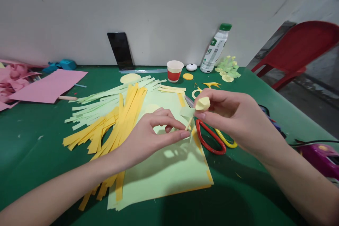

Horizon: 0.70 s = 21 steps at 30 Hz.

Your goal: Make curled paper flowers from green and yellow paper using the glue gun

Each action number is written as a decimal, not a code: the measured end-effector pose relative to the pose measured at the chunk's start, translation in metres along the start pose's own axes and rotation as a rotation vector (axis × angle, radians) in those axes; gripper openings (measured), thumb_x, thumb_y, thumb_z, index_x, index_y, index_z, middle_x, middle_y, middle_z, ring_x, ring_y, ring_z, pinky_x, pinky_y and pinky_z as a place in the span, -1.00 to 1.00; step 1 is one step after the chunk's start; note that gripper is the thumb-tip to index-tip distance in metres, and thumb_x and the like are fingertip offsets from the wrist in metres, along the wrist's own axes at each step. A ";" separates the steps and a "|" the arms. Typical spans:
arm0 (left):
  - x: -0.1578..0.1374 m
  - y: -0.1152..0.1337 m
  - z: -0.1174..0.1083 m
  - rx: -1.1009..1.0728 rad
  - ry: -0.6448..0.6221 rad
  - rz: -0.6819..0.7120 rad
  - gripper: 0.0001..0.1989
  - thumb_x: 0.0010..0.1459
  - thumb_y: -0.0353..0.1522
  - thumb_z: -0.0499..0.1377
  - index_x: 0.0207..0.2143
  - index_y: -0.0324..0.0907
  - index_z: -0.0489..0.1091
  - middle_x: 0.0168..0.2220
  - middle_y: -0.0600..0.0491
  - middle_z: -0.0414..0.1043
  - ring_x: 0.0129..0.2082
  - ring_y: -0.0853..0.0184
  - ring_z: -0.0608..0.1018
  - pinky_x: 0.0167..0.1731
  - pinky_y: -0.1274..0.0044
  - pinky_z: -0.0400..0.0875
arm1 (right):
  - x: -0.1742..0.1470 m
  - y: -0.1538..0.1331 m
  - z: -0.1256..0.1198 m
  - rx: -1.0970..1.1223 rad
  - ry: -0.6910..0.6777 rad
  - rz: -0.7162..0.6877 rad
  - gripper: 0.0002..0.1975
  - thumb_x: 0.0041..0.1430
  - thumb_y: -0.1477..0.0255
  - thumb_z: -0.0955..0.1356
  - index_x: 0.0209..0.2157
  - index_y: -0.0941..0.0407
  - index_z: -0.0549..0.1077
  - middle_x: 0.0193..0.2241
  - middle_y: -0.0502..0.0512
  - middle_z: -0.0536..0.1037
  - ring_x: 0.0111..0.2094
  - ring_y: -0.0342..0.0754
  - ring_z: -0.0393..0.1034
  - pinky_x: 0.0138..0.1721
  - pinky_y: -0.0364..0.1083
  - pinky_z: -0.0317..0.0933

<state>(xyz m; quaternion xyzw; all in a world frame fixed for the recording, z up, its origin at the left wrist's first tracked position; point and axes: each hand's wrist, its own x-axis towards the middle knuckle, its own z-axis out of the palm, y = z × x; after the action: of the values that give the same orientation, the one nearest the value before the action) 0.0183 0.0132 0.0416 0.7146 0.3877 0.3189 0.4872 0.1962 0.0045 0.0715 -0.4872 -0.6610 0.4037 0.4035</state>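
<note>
A small paper flower with a pale yellow bud (202, 103) is held above the table between my two hands. My left hand (152, 129) pinches the lower end of its thin stem (188, 124) between thumb and forefinger. Higher up, my right hand (235, 113) grips it just under the bud. A light green paper strip (186, 112) sticks out to the left of the stem; how it is attached I cannot tell. Below lies a light green paper sheet (169, 173) with yellow paper under its edge. Scissors (221, 150) with red and yellow handles lie beneath my right hand.
Yellow paper strips (132, 109) and green strips (92, 113) lie left of my hands. Along the wall stand a phone (120, 51), a paper cup (174, 70) and a leaning bottle (215, 49). Pink paper (50, 86) lies far left, a purple glue gun-like object (317, 159) right.
</note>
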 end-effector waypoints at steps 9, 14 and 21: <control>0.001 0.000 0.002 0.059 -0.025 0.041 -0.90 0.04 -0.34 0.23 -0.51 -0.12 0.48 -0.54 0.14 0.33 -0.41 0.37 0.33 -0.36 0.51 0.18 | 0.000 0.000 -0.001 -0.003 0.019 0.019 -0.82 -0.09 0.39 0.41 -0.54 0.10 0.31 -0.58 -0.09 0.27 -0.51 -0.21 0.12 -0.48 -0.19 0.08; 0.001 -0.001 0.003 0.051 -0.027 0.040 -0.89 0.05 -0.35 0.22 -0.51 -0.13 0.49 -0.53 0.14 0.31 -0.41 0.39 0.33 -0.36 0.52 0.18 | 0.002 0.004 -0.001 -0.032 0.009 0.020 -0.83 -0.06 0.36 0.41 -0.50 0.12 0.35 -0.54 -0.07 0.32 -0.48 -0.20 0.17 -0.45 -0.18 0.10; 0.002 -0.003 0.003 0.038 -0.020 0.042 -0.88 0.05 -0.37 0.23 -0.53 -0.15 0.48 -0.53 0.16 0.31 -0.40 0.41 0.34 -0.35 0.53 0.18 | 0.003 0.005 -0.002 -0.092 -0.031 -0.032 -0.86 0.01 0.38 0.38 -0.51 0.14 0.37 -0.55 -0.07 0.36 -0.49 -0.22 0.19 -0.45 -0.21 0.12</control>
<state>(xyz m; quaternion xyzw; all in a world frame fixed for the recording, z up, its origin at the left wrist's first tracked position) 0.0210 0.0143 0.0381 0.7349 0.3736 0.3143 0.4707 0.1985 0.0087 0.0682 -0.4883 -0.6926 0.3739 0.3769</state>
